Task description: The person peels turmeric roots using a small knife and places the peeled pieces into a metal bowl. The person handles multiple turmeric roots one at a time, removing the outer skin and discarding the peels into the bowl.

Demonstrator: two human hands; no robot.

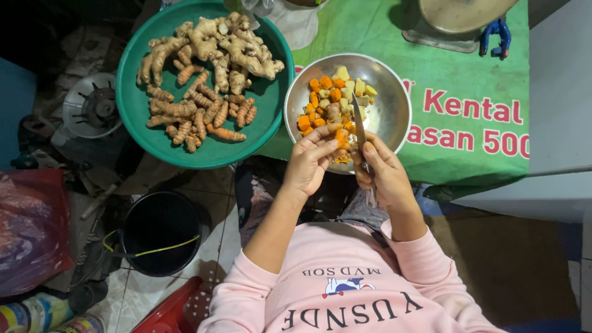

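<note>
My left hand pinches a small orange turmeric piece over the near rim of a round metal bowl. Gripped in my right hand is a small knife, its blade pointing up against that piece. The bowl holds several cut orange and pale yellow chunks. To the left, a green round tray carries whole ginger roots at the back and turmeric fingers in front. My pink sleeves fill the bottom of the view.
The bowl rests on a green printed cloth with a weighing scale at its far edge. On the floor to the left stand a black bucket, a red plastic bag, a stove burner and a red basket.
</note>
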